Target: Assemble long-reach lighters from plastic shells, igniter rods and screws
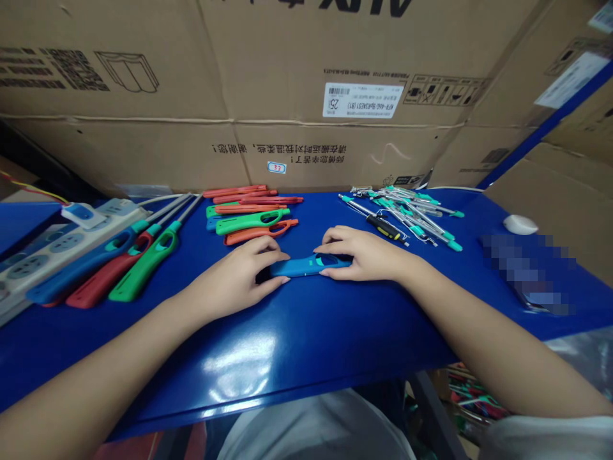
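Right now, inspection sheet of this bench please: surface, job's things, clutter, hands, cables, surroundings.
Surface: glossy blue table, glare patch near the front edge.
Job's things: blue lighter body lying flat, held at both ends.
Clutter: three long-nozzle lighters at left; stack of red, green and blue handle shells behind; pile of metal nozzle tubes at right; black-handled screwdriver; white mouse.
Hands: left hand and right hand both grip the blue lighter body.
Cables: power strip at left with a plug in it.
Surroundings: cardboard boxes stacked behind.
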Demonstrator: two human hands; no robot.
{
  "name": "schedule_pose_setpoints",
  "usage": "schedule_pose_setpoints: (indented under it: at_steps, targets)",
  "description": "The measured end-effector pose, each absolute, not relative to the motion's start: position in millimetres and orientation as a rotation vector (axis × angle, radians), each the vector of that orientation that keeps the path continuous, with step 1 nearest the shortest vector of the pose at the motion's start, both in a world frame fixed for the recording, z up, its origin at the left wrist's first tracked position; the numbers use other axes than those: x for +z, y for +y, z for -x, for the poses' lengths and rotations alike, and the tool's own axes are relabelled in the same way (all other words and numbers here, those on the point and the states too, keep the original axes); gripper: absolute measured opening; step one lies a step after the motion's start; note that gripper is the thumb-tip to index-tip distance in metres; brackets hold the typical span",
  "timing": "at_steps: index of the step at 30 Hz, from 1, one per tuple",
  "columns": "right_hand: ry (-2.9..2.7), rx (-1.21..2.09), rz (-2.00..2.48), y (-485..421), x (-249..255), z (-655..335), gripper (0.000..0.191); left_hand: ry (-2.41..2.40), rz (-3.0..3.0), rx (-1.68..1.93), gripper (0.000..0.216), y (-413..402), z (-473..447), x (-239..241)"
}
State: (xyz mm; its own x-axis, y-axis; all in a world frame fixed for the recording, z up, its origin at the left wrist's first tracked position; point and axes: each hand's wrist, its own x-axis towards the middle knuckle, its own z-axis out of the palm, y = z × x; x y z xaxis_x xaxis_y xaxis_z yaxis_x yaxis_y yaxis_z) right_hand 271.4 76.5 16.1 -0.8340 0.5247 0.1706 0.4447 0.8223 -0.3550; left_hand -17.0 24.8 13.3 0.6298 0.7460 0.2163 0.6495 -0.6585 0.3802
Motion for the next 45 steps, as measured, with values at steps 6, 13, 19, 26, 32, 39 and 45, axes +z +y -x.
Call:
schedule_pose_setpoints:
  at_steps: [6, 13, 19, 26, 32, 39, 45]
  targets:
    - [-2.763, 0.431, 0.762, 75, 18, -271, 0.042, 1.152, -2.584, 0.492, 0.036, 24, 17, 12]
    - [-2.783, 0.401, 0.754, 75, 21, -271, 0.041, 1.170, -2.656, 0.472, 0.039, 23, 18, 12]
    - [-2.824, 0.361, 0.802, 75, 21, -271, 0.047, 1.177, -2.714, 0.480, 0.039, 22, 16, 11]
    - [-2.932, 0.130, 0.853, 70, 25, -267, 0.051, 1.228, -2.905, 0.406, 0.040, 18, 11, 9]
    - [-2.892, 0.104, 0.788, 73, 25, -271, 0.046, 1.263, -2.851, 0.462, 0.043, 20, 13, 6]
    - [-2.771, 0.454, 0.871, 78, 35, -282, 0.028, 1.279, -2.851, 0.434, 0.044, 20, 14, 7]
    - [-2.821, 0.591, 0.941, 82, 37, -287, 0.025, 1.281, -2.844, 0.433, 0.046, 19, 14, 9]
